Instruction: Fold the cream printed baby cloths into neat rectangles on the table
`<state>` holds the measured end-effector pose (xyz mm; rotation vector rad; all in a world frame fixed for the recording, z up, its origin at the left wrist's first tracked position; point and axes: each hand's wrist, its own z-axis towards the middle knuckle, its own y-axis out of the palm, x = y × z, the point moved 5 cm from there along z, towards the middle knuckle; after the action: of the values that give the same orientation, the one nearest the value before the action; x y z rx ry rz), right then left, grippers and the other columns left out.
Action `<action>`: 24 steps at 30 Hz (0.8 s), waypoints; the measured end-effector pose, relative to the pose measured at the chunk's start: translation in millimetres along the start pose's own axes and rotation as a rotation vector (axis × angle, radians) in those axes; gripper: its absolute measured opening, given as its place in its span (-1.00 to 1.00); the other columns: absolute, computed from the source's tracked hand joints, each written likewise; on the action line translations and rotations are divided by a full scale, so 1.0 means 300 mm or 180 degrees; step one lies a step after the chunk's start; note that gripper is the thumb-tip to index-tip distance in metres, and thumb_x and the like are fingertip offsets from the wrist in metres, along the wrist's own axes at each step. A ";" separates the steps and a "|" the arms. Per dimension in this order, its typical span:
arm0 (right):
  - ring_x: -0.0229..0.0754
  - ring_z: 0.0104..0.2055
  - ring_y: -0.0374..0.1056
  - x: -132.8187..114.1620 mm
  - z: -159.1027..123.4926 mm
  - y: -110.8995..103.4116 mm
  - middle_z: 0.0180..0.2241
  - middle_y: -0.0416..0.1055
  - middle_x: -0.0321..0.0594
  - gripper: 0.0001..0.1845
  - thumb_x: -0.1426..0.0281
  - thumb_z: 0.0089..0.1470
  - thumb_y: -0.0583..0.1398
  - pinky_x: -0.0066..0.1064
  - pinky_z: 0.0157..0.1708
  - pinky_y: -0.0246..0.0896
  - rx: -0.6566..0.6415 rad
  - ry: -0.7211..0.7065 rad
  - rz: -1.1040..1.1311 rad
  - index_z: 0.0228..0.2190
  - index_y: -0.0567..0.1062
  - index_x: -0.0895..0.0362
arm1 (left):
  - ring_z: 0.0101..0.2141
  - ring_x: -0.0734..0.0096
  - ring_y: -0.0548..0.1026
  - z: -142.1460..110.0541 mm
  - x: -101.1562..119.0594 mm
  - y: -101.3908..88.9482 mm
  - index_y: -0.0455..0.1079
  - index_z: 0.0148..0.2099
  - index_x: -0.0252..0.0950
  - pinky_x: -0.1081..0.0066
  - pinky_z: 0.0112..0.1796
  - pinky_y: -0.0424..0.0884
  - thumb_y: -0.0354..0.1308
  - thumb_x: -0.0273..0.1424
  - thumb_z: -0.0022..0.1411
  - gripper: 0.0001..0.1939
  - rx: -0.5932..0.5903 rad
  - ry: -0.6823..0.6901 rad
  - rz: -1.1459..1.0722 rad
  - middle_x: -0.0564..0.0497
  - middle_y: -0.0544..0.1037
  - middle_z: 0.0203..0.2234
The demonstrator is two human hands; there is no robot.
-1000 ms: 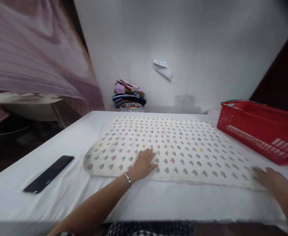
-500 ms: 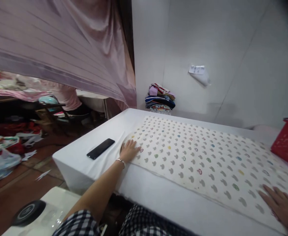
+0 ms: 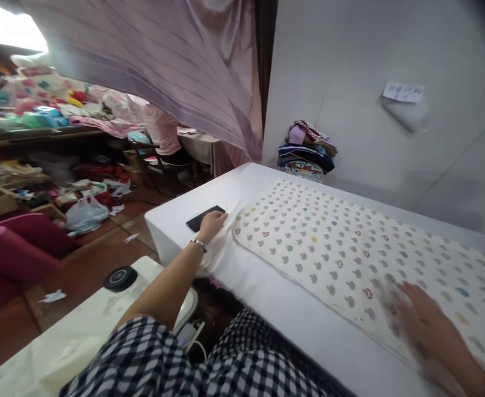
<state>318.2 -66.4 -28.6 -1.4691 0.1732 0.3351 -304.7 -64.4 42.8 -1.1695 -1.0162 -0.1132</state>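
My left hand (image 3: 212, 223) is at the left part of the table, its fingers closed on a raised crease of the white sheet (image 3: 221, 251). Right behind that hand lies a black phone (image 3: 203, 216), partly covered by it. A cream cloth with grey and coloured mushroom-like prints (image 3: 308, 248) is spread flat over the sheet, its rounded left corner apart from my left hand. Over the cloth's near right part is my right hand (image 3: 426, 320), blurred by motion, its fingers stretched out with nothing visible in them.
A pile of folded fabrics (image 3: 306, 151) stands beyond the table's far edge, against the white wall. At lower left, a black round object (image 3: 120, 278) sits on a white machine-like surface (image 3: 81, 325). A person in pink (image 3: 162, 129) sits beyond the hanging curtain (image 3: 176, 66).
My left hand has left the printed cloth's corner, moved toward the phone and closed on the sheet. My right hand has shifted left across the cloth. The view has swung left.
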 end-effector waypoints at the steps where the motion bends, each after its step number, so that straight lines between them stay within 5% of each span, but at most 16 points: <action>1: -0.04 0.29 -0.17 -0.087 0.022 0.022 0.25 -0.01 -0.21 -0.34 0.01 0.11 -0.12 -0.14 0.26 -0.16 -0.0105 -0.0250 0.0123 0.14 0.21 0.06 | -0.47 0.39 0.45 -0.012 -0.005 0.015 0.48 -0.28 -0.30 0.47 -0.43 0.28 0.05 -0.09 0.12 -0.61 -0.0101 -0.0040 0.0092 0.00 0.53 -0.53; 6: -0.04 0.30 -0.18 -0.501 0.083 0.091 0.24 0.02 -0.29 -0.40 0.04 0.17 -0.12 -0.10 0.24 -0.12 -0.0483 -0.1311 0.0260 0.12 0.27 0.03 | -0.34 0.30 0.47 -0.027 0.020 0.092 0.47 -0.33 -0.28 0.45 -0.40 0.27 0.03 0.02 0.08 -0.54 -0.0324 -0.0018 0.0767 -0.07 0.57 -0.38; 9: -0.02 0.31 -0.24 -0.642 0.097 0.137 0.26 -0.06 -0.26 -0.40 0.06 0.19 -0.11 -0.03 0.24 -0.21 -0.0737 -0.1636 0.0061 0.16 0.22 0.05 | -0.26 0.23 0.48 -0.015 0.029 0.102 0.46 -0.31 -0.29 0.42 -0.37 0.28 -0.01 -0.14 0.15 -0.64 -0.0284 -0.0053 0.1136 -0.12 0.56 -0.29; 16: -0.02 0.31 -0.29 -0.655 0.108 0.231 0.29 -0.21 -0.31 -0.41 0.03 0.21 -0.15 0.02 0.24 -0.32 -0.0765 -0.1736 -0.0220 0.20 0.11 -0.06 | -0.22 0.07 0.48 0.009 0.019 0.080 0.45 -0.34 -0.33 0.31 -0.33 0.32 -0.02 -0.33 0.11 -0.75 -0.0296 0.0100 0.1389 -0.22 0.54 -0.28; 24: -0.01 0.31 -0.26 -0.646 0.104 0.242 0.28 -0.21 -0.38 -0.44 0.06 0.20 -0.09 0.03 0.24 -0.27 -0.0682 -0.1786 -0.0224 0.20 0.06 -0.16 | -0.15 0.01 0.46 0.114 0.090 0.142 0.44 -0.25 -0.32 0.22 -0.22 0.33 -0.07 -0.09 0.17 -0.57 -0.0539 0.0293 0.1718 -0.25 0.52 -0.22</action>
<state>109.3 -53.1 -32.6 -1.5297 -0.3745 0.7093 -286.0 -7.3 32.5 -1.5423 -0.5910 0.1768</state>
